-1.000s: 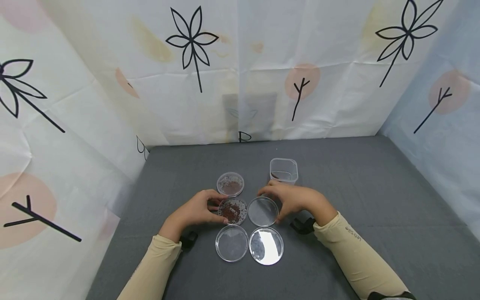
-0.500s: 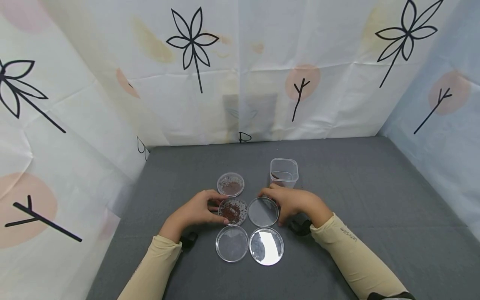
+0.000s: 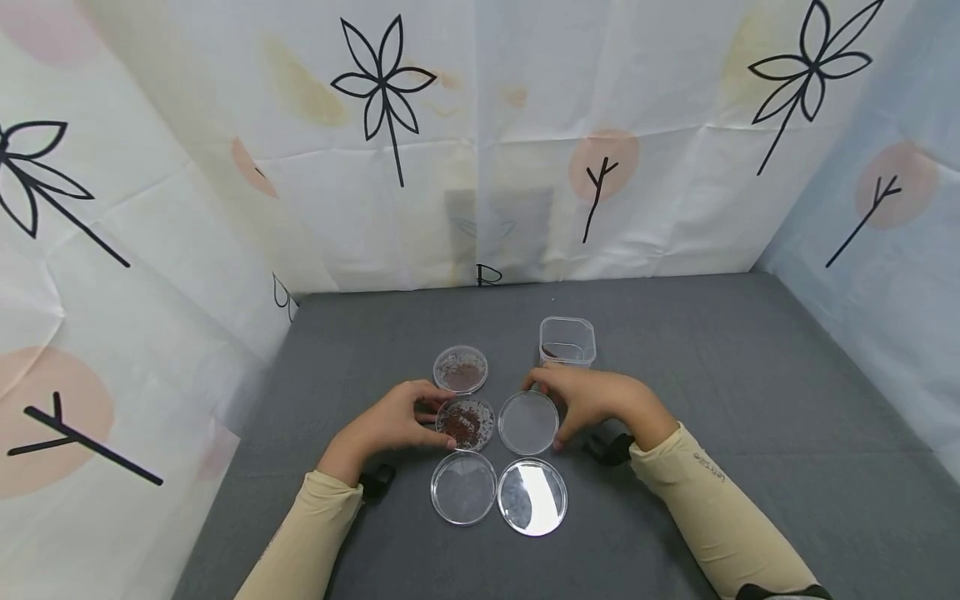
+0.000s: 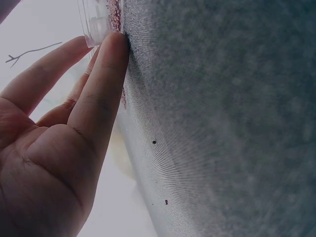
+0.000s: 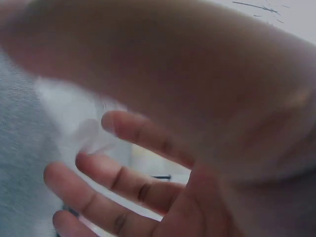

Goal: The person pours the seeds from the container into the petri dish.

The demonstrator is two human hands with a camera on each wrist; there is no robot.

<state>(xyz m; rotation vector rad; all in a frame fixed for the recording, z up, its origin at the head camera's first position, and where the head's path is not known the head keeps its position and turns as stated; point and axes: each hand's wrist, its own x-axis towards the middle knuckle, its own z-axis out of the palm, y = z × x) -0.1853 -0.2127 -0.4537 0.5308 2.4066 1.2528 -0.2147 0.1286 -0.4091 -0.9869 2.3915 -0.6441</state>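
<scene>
My left hand [image 3: 401, 417] holds the edge of a petri dish [image 3: 467, 423] scattered with reddish-brown grains, thumb at the near side and fingers at the far side. The left wrist view shows its fingertips [image 4: 114, 44] on the clear wall, with grains [image 4: 114, 14] inside. To the right, my right hand [image 3: 592, 400] spans the rim of a clear petri dish [image 3: 528, 423] between thumb and fingers. In the right wrist view the thumb side hides much of that dish, and the fingers [image 5: 98, 173] curve loosely below it.
Behind the left dish lies another petri dish [image 3: 461, 369] with brown grains. Two clear round dishes, one left [image 3: 463, 487] and one with a bright reflection [image 3: 533, 497], lie in front. A clear plastic tub [image 3: 567, 340] stands behind the right hand on the grey cloth [image 3: 720, 358].
My right hand has shifted slightly, and the clear dish at its fingers has moved a little. The reflective dish in front has slid slightly nearer. The left hand stays in place.
</scene>
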